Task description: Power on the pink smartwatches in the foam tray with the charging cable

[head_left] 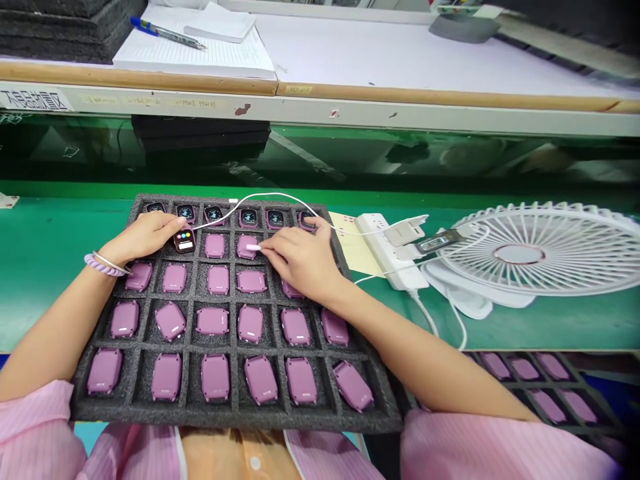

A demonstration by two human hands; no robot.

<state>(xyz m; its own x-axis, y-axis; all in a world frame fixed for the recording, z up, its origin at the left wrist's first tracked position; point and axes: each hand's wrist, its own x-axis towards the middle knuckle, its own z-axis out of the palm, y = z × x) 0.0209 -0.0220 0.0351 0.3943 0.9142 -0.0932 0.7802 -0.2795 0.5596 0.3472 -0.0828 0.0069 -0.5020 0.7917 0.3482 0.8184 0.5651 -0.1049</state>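
My left hand (150,235) grips a smartwatch (185,240) without a strap, its lit screen showing coloured icons above a white box. A white cable (273,194) runs up to this watch from the right; how it joins is hidden. Between the fingertips of my right hand (303,257) is a small white stick-like piece (253,247), held over a purple watch case (246,245) lying face down. Both hands are above a dark foam tray (240,419) of watches. Along its back row the watches, such as this lit one (248,217), face up; those in front lie back up.
To the tray's right are a white power strip (380,247) with a plugged-in charger (404,231) and a white fan (545,253). A second tray of purple watch cases (550,387) sits lower right. A shelf behind carries a paper pad (195,60) and a pen (167,33).
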